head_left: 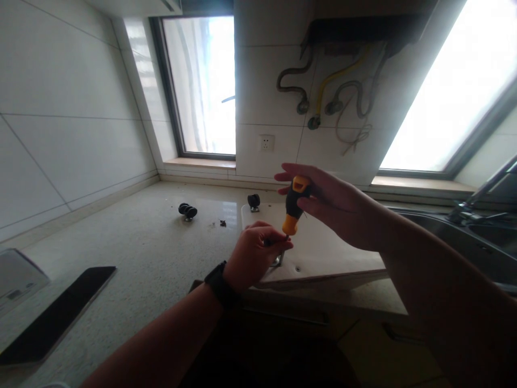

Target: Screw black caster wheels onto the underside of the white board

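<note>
My right hand (329,202) holds a screwdriver (294,205) with a yellow and black handle, thumb on the grip and fingers partly extended past it. The tool points down, slightly tilted. At its lower end, the fingertips of my left hand (258,253) are pinched together around the shaft's tip; what is between them is hidden. Below those fingers, a metal mounting plate (277,262) partly shows at the near left corner of a white board (335,248). A black caster (253,202) stands at the board's far left corner. A screw hole (298,268) lies near its front edge.
Loose black casters (188,211) and small dark screws (223,222) lie on the speckled counter (161,258). A long black flat object (60,312) and a white box (20,277) are at the left. A steel sink (428,229) with a faucet (460,213) is at the right.
</note>
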Demonstrator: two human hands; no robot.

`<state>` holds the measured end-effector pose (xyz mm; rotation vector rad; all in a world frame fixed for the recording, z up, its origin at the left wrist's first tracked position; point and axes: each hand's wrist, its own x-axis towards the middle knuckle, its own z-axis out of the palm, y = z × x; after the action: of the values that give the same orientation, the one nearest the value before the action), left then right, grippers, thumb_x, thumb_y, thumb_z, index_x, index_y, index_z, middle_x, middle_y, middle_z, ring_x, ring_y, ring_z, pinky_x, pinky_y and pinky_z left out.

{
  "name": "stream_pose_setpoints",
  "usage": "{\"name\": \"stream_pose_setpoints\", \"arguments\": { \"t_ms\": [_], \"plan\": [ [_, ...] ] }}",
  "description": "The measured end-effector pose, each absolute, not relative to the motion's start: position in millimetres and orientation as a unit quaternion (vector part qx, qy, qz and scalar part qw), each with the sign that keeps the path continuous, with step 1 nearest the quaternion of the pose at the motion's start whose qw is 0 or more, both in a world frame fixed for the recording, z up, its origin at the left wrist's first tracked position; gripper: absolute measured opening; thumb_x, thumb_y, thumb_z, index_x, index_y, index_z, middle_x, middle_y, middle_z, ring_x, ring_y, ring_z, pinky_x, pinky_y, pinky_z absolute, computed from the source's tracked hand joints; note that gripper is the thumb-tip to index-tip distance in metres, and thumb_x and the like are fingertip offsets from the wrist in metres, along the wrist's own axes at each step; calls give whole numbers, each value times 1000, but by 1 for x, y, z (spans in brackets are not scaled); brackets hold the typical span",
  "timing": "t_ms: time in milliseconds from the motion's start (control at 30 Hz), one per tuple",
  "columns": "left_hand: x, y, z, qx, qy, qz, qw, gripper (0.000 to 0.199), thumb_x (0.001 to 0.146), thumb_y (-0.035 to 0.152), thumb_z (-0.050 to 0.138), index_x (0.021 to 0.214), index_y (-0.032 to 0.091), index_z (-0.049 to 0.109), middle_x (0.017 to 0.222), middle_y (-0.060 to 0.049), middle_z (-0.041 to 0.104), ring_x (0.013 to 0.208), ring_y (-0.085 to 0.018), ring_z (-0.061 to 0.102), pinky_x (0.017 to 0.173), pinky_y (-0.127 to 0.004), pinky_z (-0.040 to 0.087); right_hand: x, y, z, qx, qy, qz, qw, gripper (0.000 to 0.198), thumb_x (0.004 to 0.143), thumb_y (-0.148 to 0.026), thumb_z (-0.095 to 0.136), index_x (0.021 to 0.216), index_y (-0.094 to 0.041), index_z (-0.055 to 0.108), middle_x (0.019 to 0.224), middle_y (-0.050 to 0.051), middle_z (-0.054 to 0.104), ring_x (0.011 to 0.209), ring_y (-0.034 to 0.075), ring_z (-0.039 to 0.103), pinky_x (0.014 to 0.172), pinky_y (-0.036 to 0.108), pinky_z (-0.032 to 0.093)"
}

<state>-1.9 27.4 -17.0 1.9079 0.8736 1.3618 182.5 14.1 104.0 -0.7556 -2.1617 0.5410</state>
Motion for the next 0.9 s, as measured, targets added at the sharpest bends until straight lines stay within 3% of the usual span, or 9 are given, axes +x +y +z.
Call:
{"name": "stream_pose_setpoints", "arguments": {
  "t_ms": [100, 200, 333, 500, 600, 667, 733, 833, 900],
  "plan": [
    [-2, 28, -17, 737, 330, 503, 308, 6, 86, 28, 79, 90, 23, 81, 92, -6, 74, 92, -21, 69, 89, -38, 55, 185, 21, 103, -347, -806, 216, 429, 37, 84, -39, 78, 118, -27, 66, 105, 3, 72, 95, 20, 71, 84, 37, 61],
    [-3, 27, -18, 747, 327, 490, 307, 10, 90, 30, 76, 96, 25, 82, 97, -6, 75, 98, -22, 69, 94, -40, 53, 181, 21, 103, -407, -780, 109, 462, 38, 70, -47, 88, 94, -25, 68, 79, -1, 66, 68, 16, 63, 60, 31, 55],
    [-4, 27, -18, 748, 336, 477, 316, 11, 89, 32, 76, 96, 24, 81, 99, -7, 74, 99, -22, 67, 92, -40, 53, 174, 15, 102, -442, -769, -4, 462, 39, 71, -53, 86, 86, -25, 63, 69, -3, 60, 58, 14, 54, 51, 30, 45],
    [-4, 28, -18, 732, 357, 487, 316, 28, 71, 42, 91, 86, 22, 78, 92, -5, 72, 90, -21, 67, 87, -39, 53, 167, 9, 104, -471, -751, -75, 456, 42, 68, -54, 87, 78, -25, 57, 64, -3, 58, 53, 13, 48, 49, 31, 38],
    [-3, 29, -19, 720, 350, 498, 334, 23, 75, 41, 89, 84, 22, 79, 89, -5, 72, 87, -20, 67, 84, -37, 54, 166, 8, 106, -481, -742, -106, 455, 47, 67, -54, 88, 73, -25, 52, 61, -3, 56, 50, 13, 46, 48, 32, 36],
    [-2, 30, -20, 721, 340, 502, 335, 19, 77, 39, 87, 84, 23, 80, 88, -5, 72, 89, -21, 68, 84, -37, 54, 167, 8, 107, -481, -744, -106, 451, 47, 68, -57, 87, 74, -25, 52, 62, -3, 57, 51, 14, 48, 48, 33, 39],
    [-2, 30, -19, 725, 333, 500, 338, 15, 79, 36, 86, 84, 23, 80, 87, -5, 72, 88, -20, 67, 83, -36, 54, 171, 9, 107, -453, -771, -46, 446, 36, 78, -54, 80, 86, -25, 60, 75, 1, 65, 61, 17, 59, 53, 35, 48],
    [-2, 30, -18, 725, 332, 497, 342, 11, 80, 31, 85, 82, 22, 80, 86, -5, 72, 84, -19, 67, 80, -34, 54, 178, 14, 109, -360, -819, 133, 426, 28, 95, -38, 62, 120, -28, 64, 115, 4, 71, 100, 21, 70, 82, 39, 60],
    [-3, 31, -17, 725, 333, 498, 339, 9, 81, 28, 85, 81, 21, 79, 86, -4, 72, 85, -19, 67, 81, -34, 53, 181, 17, 110, -326, -826, 202, 414, 31, 96, -33, 61, 127, -29, 64, 123, 4, 71, 111, 21, 69, 96, 41, 58]
  ]
}}
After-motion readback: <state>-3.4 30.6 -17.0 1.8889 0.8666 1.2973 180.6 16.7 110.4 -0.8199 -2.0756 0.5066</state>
